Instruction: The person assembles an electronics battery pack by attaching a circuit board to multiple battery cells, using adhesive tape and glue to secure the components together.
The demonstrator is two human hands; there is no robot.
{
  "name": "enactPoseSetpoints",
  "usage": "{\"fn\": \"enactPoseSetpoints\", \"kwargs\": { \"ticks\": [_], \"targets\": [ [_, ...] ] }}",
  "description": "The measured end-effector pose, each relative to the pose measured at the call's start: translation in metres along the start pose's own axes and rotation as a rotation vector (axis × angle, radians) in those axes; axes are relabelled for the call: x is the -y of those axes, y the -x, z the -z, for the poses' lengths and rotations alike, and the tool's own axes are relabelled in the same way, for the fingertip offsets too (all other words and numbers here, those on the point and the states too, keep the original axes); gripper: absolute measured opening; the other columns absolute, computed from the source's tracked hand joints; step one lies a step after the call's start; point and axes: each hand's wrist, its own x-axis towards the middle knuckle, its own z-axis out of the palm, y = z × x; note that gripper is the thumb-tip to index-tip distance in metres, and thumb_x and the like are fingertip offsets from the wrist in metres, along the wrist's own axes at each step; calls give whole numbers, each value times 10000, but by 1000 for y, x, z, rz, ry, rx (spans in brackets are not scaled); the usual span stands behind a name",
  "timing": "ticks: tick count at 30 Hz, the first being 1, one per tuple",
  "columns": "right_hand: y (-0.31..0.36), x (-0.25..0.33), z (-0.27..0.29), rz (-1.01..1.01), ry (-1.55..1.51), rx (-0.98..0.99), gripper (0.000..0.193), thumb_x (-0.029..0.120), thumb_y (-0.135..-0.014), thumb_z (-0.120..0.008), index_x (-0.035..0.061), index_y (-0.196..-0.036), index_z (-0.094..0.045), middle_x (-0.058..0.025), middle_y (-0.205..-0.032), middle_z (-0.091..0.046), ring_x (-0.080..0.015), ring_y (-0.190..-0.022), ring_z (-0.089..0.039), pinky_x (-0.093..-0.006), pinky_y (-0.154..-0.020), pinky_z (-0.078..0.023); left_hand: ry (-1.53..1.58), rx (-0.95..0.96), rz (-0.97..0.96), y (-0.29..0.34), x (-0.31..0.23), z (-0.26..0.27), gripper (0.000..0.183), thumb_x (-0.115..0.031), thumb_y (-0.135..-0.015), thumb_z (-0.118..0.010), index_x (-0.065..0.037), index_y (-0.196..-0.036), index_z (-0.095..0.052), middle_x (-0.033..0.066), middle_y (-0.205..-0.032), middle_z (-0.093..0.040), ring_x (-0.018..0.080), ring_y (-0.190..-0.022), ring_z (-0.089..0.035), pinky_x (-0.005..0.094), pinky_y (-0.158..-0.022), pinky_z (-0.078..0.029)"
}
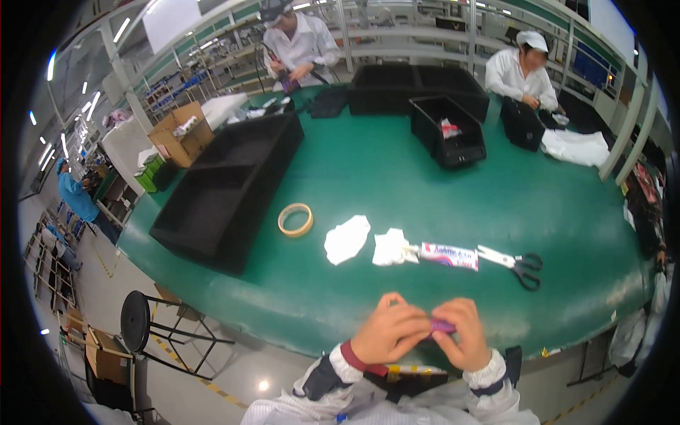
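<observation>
Both my hands meet at the near edge of the green table, around a small purple piece (443, 326) whose kind I cannot make out. My left hand (392, 331) pinches its left end, with the fingers covering part of it. From the other side my right hand (462, 334) grips it between thumb and fingers. Just beyond my hands lie a white tube with coloured print (449, 256), a crumpled white tissue (392, 248) touching the tube's nozzle end, and scissors (514, 263) with black handles. Another white tissue (347, 239) and a roll of tan tape (295, 219) lie further left.
A long black divided tray (234, 191) stands on the left, another (418, 88) at the far side. A black bin (450, 134) holds something red and white. Two people work across the green table (354, 170). A black stool (136, 320) stands at lower left.
</observation>
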Motion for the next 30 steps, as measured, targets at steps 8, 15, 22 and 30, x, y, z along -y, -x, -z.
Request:
{"fn": "enactPoseSetpoints", "kwargs": {
  "ticks": [8, 15, 22, 30],
  "targets": [
    [5, 1, -4, 50, 65, -46, 311, 106, -755, -738, 117, -1055, -658, -46, -1023, -592, -249, -929, -546, -397, -823, -403, -2, 13, -16, 0, -3, 2, 158, -76, -774, -683, -109, -927, -665, 53, -950, -638, 198, -784, -593, 396, -843, -390],
    [8, -11, -9, 92, -11, -138, 339, 62, -725, -780, 115, -1042, -673, -55, -1045, -626, -239, -861, -603, -362, -741, -475, -1, 36, -19, -4, 8, -5, 183, -17, -724, -672, -120, -875, -679, 43, -974, -644, 194, -725, -579, 406, -850, -379],
    [10, -8, -8, 53, -151, -171, 292, 12, -718, -786, 60, -968, -643, -103, -1037, -655, -257, -843, -636, -339, -727, -514, -17, 8, -10, -1, 5, -2, 204, -10, -704, -669, -123, -873, -691, 44, -949, -642, 177, -713, -577, 396, -837, -388],
    [11, -4, -9, -18, -216, -190, 275, -49, -720, -772, 32, -906, -587, -124, -987, -647, -264, -898, -656, -333, -762, -539, 78, -15, -1, -5, 3, -1, 194, -15, -710, -685, -81, -892, -688, 65, -926, -637, 194, -720, -577, 374, -787, -419]
  ]
}}
